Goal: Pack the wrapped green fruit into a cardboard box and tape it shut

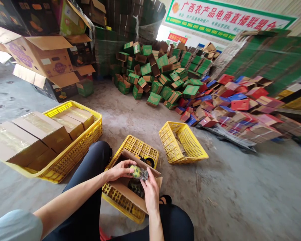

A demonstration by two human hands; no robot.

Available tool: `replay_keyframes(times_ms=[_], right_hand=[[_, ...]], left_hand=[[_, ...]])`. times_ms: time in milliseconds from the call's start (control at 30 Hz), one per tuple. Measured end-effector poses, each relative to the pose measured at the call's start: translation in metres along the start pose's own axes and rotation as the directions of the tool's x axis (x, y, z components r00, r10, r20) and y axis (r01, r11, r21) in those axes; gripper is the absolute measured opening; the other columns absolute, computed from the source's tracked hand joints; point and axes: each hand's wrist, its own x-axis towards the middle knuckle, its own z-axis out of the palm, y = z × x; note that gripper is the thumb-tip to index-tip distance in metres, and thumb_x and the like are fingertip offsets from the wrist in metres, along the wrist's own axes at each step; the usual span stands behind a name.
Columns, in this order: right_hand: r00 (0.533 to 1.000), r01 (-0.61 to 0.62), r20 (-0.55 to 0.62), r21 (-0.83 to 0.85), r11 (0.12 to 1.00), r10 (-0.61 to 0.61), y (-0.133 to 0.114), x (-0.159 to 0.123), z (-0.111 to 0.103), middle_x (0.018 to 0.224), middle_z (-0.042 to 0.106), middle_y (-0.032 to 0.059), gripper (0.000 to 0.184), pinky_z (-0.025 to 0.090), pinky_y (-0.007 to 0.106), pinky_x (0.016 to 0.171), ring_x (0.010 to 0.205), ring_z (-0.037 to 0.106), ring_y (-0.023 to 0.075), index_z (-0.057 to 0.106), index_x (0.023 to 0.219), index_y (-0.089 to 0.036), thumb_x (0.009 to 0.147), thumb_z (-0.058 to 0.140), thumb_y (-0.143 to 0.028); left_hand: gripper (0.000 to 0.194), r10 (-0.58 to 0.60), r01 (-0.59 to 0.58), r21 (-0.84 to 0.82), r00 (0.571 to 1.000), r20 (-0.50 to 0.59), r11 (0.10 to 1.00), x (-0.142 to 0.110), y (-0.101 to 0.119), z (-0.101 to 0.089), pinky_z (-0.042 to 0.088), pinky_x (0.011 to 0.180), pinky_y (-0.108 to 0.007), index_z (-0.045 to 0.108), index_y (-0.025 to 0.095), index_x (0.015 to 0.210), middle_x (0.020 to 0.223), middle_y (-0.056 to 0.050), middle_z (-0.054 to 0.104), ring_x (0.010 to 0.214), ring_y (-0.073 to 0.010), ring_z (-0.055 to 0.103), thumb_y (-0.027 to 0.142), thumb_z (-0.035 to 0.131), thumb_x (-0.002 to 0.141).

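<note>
A yellow-green fruit in clear plastic wrap (pixel 135 171) is held between my two hands, above an open cardboard box. My left hand (pixel 120 170) grips the fruit end, fingers on top. My right hand (pixel 150 187) pinches the loose plastic end at the other side. Below them, the cardboard box (pixel 134 198) stands on a yellow plastic crate (pixel 140 146) between my knees. Inside the box lie dark, shiny wrapped pieces (pixel 136 187), partly hidden by my hands. A black and yellow round thing, perhaps a tape dispenser (pixel 150 162), sits behind the box's far side.
To the left, a large yellow crate (pixel 99 125) holds several taped cardboard boxes (pixel 41 125). Another yellow crate (pixel 193 142) stands ahead on the right. Farther off are piles of green boxes (pixel 154 99) and red and blue boxes (pixel 240 104), plus stacked cartons (pixel 43 57) at left.
</note>
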Motion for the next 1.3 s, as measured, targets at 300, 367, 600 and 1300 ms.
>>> replay_keyframes(times_ms=[300,367,600,1300], right_hand=[[0.995,-0.042,-0.094,-0.056,0.998,0.037,0.008,-0.001,0.001,0.127,0.078,0.0110,0.057,0.063,0.048,0.096,0.119,0.072,0.0342,0.080,0.119,-0.025,0.075,0.089,-0.059],[0.995,-0.055,-0.084,-0.093,0.994,0.047,0.006,-0.001,0.001,0.114,0.082,0.0119,0.058,0.064,0.044,0.089,0.106,0.076,0.0331,0.083,0.110,-0.021,0.070,0.092,-0.061],[0.992,-0.037,-0.124,-0.060,0.997,0.030,0.011,0.003,-0.006,0.109,0.083,0.0107,0.058,0.063,0.042,0.092,0.104,0.077,0.0304,0.084,0.104,-0.020,0.065,0.095,-0.061],[0.984,-0.177,-0.026,0.022,0.984,0.178,0.008,0.000,-0.003,0.113,0.082,0.0122,0.056,0.064,0.048,0.096,0.111,0.077,0.0355,0.081,0.101,-0.018,0.060,0.101,-0.049]], left_hand=[[0.087,0.156,-0.170,0.098,0.978,0.137,0.981,0.004,-0.007,-0.005,0.051,0.102,-0.040,0.059,0.032,0.149,0.148,-0.011,0.058,0.124,-0.0294,0.063,0.025,0.098,0.072],[0.089,0.141,-0.158,0.101,0.977,0.161,0.982,0.005,-0.010,-0.006,0.049,0.105,-0.042,0.059,0.032,0.148,0.151,-0.011,0.057,0.124,-0.0299,0.063,0.023,0.099,0.069],[0.071,0.050,-0.061,0.061,0.983,0.174,0.996,0.004,-0.010,-0.004,0.047,0.110,-0.044,0.066,0.024,0.141,0.136,-0.011,0.068,0.124,-0.0286,0.064,0.033,0.095,0.077],[0.063,-0.009,0.010,-0.007,0.997,0.074,1.000,0.001,-0.001,0.003,0.056,0.095,-0.036,0.072,0.019,0.137,0.128,-0.015,0.073,0.107,-0.0249,0.073,0.052,0.087,0.084]])
